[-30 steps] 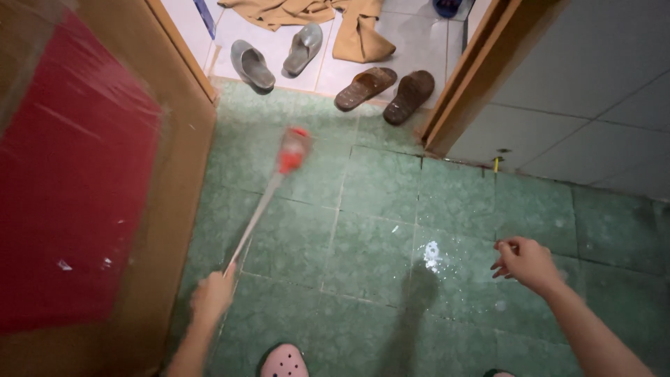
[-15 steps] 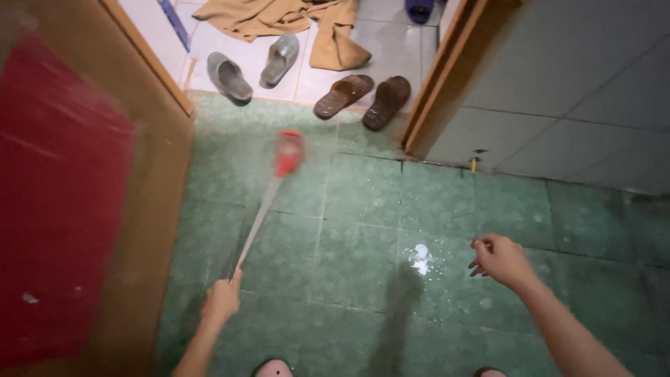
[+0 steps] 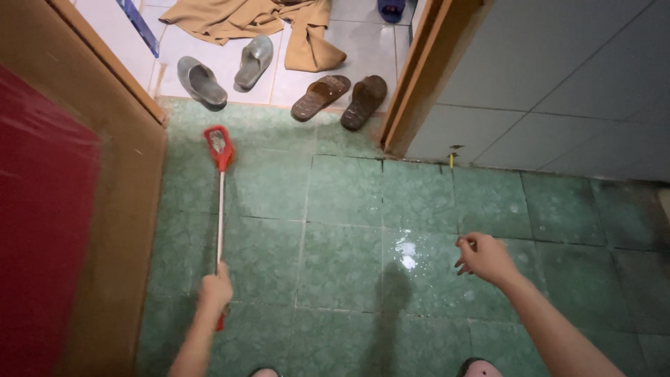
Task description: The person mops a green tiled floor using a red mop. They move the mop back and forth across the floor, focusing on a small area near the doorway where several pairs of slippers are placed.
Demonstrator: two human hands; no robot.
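My left hand (image 3: 214,290) grips the white handle of a long scrub brush (image 3: 220,195); its red head rests on the wet green floor tiles near the left door. My right hand (image 3: 481,257) hangs free over the floor to the right, fingers loosely curled, holding nothing. A bright wet glare patch (image 3: 406,250) shines on the tiles between my two hands.
A wooden door with a red panel (image 3: 49,209) stands open at left. In the doorway lie grey slippers (image 3: 201,79), brown slippers (image 3: 340,95) and a tan cloth (image 3: 244,15). A grey tiled wall (image 3: 558,91) and door frame (image 3: 412,77) stand at right.
The brush head has swung left across the floor, from the middle tiles to beside the door. The view has shifted slightly; my right hand has stayed roughly in place.
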